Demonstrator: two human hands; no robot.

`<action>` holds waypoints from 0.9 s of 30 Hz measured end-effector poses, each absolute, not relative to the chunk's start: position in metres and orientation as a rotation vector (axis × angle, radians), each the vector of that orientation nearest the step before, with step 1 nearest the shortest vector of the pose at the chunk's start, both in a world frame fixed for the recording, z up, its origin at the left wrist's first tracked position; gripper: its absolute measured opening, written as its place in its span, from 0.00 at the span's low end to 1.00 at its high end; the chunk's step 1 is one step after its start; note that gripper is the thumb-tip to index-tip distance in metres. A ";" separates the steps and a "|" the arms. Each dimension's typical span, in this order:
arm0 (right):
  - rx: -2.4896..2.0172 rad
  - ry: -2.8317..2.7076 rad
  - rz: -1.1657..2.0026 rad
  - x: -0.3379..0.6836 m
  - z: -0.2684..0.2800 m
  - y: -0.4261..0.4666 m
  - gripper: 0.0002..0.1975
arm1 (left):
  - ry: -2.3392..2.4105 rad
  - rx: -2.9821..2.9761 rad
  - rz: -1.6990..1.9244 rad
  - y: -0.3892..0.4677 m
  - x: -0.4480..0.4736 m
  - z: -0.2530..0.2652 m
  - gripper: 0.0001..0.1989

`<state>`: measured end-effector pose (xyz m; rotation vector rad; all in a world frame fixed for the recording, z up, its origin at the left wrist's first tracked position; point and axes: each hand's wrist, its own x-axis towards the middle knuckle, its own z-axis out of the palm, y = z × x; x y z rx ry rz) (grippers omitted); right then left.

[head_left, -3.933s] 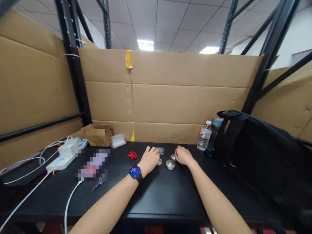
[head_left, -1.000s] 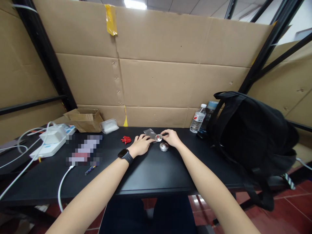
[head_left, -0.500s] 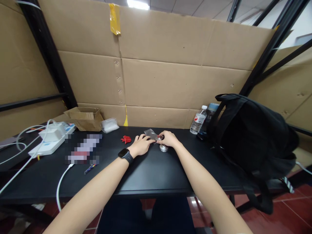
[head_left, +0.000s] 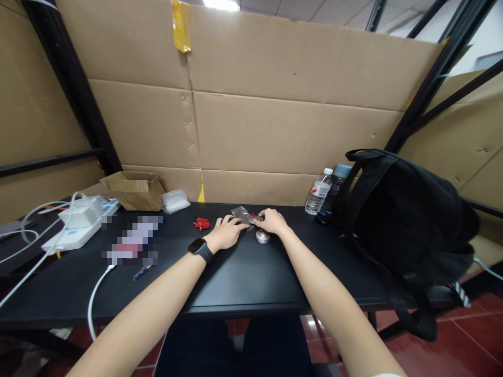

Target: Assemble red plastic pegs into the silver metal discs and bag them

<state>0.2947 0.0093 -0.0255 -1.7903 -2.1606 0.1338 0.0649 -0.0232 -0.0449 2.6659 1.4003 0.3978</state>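
The right hand's (head_left: 272, 221) fingers were closed on a small metal piece (head_left: 258, 218) with red showing at it. The left hand (head_left: 226, 233) had its fingers spread on the table, tips by the clear bag (head_left: 241, 214); whether they pinned it could not be told. A silvery tin (head_left: 262, 237) sat just nearer than the right hand. Handling looked midway: one piece was gripped, while the tin and the red heap (head_left: 201, 224), left of the left hand, lay unheld.

A single head-worn camera faces forward and down — over the near edge of the bench (head_left: 243, 283), toward the cardboard wall (head_left: 255, 136) behind.
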 end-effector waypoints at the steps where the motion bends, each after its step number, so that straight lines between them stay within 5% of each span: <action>1: -1.787 -2.174 0.128 0.295 -0.026 0.009 0.14 | 1.404 2.672 0.391 -0.023 0.065 -0.045 0.26; 7: -1.637 -2.240 0.087 0.292 -0.030 0.013 0.35 | 1.403 2.670 0.401 -0.022 0.065 -0.046 0.26; 27: -1.549 -2.147 0.257 0.310 -0.032 0.017 0.22 | 1.409 2.704 0.387 -0.021 0.064 -0.048 0.25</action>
